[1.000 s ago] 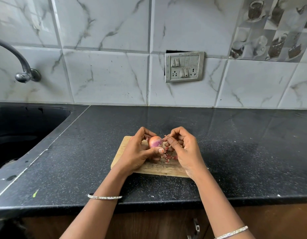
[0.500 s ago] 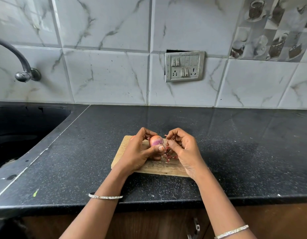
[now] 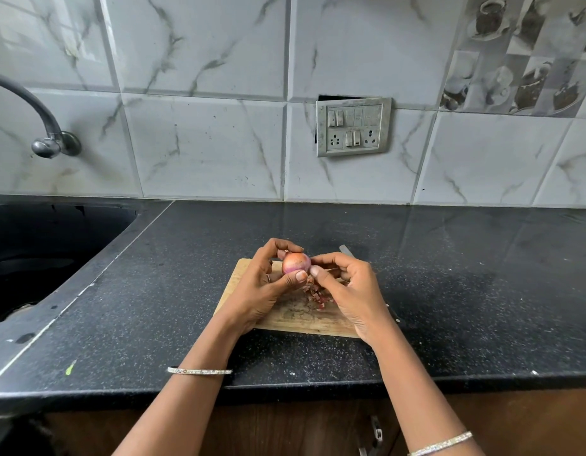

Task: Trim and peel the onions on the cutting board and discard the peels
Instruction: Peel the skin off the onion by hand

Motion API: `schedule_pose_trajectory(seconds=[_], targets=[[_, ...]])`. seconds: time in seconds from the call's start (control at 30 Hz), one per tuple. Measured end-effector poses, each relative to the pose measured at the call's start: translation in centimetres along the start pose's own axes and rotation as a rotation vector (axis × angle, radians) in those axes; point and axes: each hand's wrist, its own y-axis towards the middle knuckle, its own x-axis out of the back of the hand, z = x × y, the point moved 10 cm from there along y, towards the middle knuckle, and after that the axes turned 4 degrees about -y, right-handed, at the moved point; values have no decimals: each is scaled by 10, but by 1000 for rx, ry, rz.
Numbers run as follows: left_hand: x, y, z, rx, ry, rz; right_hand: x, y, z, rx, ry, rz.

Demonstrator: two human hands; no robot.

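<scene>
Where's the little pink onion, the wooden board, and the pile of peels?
small round pink onion [image 3: 295,263], head view, middle of its shiny skin.
light wooden cutting board [image 3: 294,319], head view, bare near edge.
reddish peel scraps [image 3: 318,297], head view, middle of the pile.

onion [image 3: 295,263]: pinkish, round, raised over cutting board [image 3: 286,315] | peels [image 3: 318,296]: scattered on board

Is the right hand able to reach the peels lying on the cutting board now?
Probably yes. The peels lie uncovered on the cutting board just below the right hand, which must only release the onion that the left hand holds.
</scene>
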Motion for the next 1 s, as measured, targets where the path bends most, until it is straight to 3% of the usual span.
schedule_pose_trajectory(seconds=[0.7, 1.0], targets=[[-5, 0, 0, -27, 94, 44, 8, 2, -10, 25, -29, -99], [-1, 1, 3, -26, 67, 8, 5, 1, -8, 0, 125, -50]])
